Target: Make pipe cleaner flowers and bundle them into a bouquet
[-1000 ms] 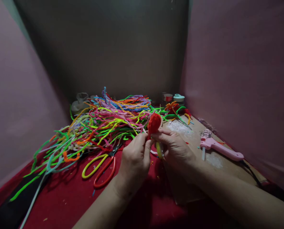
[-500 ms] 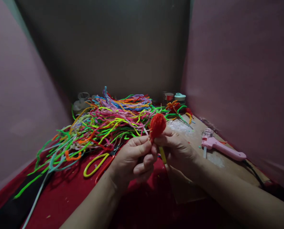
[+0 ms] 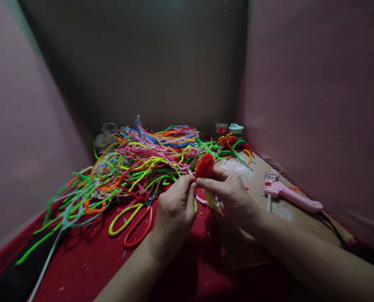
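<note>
A fuzzy red pipe-cleaner bud (image 3: pixel 204 165) on a yellow-green stem (image 3: pixel 209 199) is held up over the red cloth. My left hand (image 3: pixel 174 209) pinches it just under the red head with thumb and fingertips. My right hand (image 3: pixel 232 196) is closed round the stem from the right, its forefinger laid across the base of the bud. Both hands touch each other at the bud.
A big heap of coloured pipe cleaners (image 3: pixel 136 163) lies behind the hands. Yellow and red scissors (image 3: pixel 133 222) lie left of my left hand. A pink glue gun (image 3: pixel 292 197) rests on the cardboard (image 3: pixel 268 218) at right. Small jars (image 3: pixel 229 128) and finished flowers (image 3: pixel 234 144) stand at the back.
The left hand turned from palm-up back to knuckles-up, and the bud dipped slightly lower and tilted left. The right hand kept its grip on the stem.
</note>
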`<state>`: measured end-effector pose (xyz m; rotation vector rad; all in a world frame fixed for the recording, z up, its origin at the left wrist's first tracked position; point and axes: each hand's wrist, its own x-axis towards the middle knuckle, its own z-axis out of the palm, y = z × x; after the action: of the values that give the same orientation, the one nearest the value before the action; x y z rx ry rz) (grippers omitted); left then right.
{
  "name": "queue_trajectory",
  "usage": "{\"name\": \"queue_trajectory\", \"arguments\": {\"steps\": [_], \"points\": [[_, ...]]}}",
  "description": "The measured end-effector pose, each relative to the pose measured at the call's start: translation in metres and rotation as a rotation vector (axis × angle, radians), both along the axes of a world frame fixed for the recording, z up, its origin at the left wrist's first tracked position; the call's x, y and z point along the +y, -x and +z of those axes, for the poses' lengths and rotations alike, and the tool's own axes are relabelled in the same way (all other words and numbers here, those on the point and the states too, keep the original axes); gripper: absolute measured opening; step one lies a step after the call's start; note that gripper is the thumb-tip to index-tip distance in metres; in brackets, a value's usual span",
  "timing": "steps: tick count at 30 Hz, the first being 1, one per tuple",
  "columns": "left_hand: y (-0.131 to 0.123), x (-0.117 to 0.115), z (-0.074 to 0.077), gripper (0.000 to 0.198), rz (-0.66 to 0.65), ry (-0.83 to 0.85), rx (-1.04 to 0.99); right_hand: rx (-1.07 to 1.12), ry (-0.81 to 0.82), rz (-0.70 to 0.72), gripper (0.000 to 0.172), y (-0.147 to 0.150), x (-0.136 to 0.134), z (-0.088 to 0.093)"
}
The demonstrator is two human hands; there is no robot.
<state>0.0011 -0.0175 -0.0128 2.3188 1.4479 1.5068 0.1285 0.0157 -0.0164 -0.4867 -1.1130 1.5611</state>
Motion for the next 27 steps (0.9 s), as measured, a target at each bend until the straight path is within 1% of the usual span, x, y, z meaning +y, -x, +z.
{"name": "queue_trajectory", "arguments": {"steps": [2,4,5,7,10,12,15,16,17,18,19,20,21,22,24,25,26,27], "points": [[0.002,0.0,0.001,0.011,-0.027,0.029,-0.027,-0.047,-0.036,-0.016,0.024,-0.001,-0.001,0.002],[0.001,0.0,0.005,0.01,-0.05,0.117,-0.102,-0.086,-0.046,-0.022,0.025,-0.002,0.0,0.004],[0.001,-0.001,0.007,0.011,-0.068,0.186,-0.166,-0.096,-0.046,-0.024,0.024,-0.003,0.001,0.006],[-0.001,-0.003,0.012,0.013,-0.139,0.379,-0.364,-0.099,-0.04,-0.02,0.02,-0.005,0.004,0.008],[-0.002,-0.004,0.018,0.017,-0.335,0.698,-0.727,-0.074,0.005,0.014,0.015,-0.006,0.008,0.01],[-0.001,-0.002,0.019,0.016,-0.5,0.854,-0.912,-0.047,0.04,0.065,0.013,-0.006,0.009,0.01],[0.005,0.002,0.017,0.015,-0.773,1.027,-1.064,0.005,0.076,0.205,0.009,-0.006,0.006,0.009],[0.006,0.003,0.016,0.014,-0.842,1.07,-1.079,0.019,0.091,0.252,0.007,-0.006,0.005,0.008],[0.007,0.004,0.015,0.014,-0.883,1.101,-1.071,0.035,0.11,0.284,0.006,-0.006,0.004,0.008],[0.008,0.004,0.015,0.015,-0.886,1.111,-1.042,0.052,0.131,0.298,0.005,-0.006,0.004,0.008],[0.008,0.004,0.015,0.016,-0.846,1.092,-0.988,0.07,0.154,0.293,0.006,-0.006,0.004,0.008],[0.007,0.004,0.015,0.019,-0.762,1.038,-0.908,0.086,0.176,0.269,0.008,-0.005,0.003,0.008],[0.005,0.003,0.014,0.02,-0.64,0.944,-0.802,0.099,0.195,0.236,0.009,-0.004,0.003,0.008],[0.004,0.002,0.013,0.019,-0.501,0.808,-0.677,0.105,0.209,0.199,0.011,-0.004,0.003,0.008],[0.0,0.001,0.01,0.015,-0.242,0.468,-0.403,0.1,0.208,0.117,0.013,-0.002,0.003,0.008],[-0.001,0.0,0.008,0.013,-0.155,0.31,-0.283,0.095,0.189,0.074,0.013,-0.002,0.003,0.008],[-0.002,0.0,0.006,0.011,-0.102,0.189,-0.194,0.087,0.163,0.042,0.013,-0.001,0.003,0.007],[-0.003,0.0,0.005,0.012,-0.081,0.125,-0.145,0.079,0.137,0.018,0.012,-0.001,0.003,0.006]]}}
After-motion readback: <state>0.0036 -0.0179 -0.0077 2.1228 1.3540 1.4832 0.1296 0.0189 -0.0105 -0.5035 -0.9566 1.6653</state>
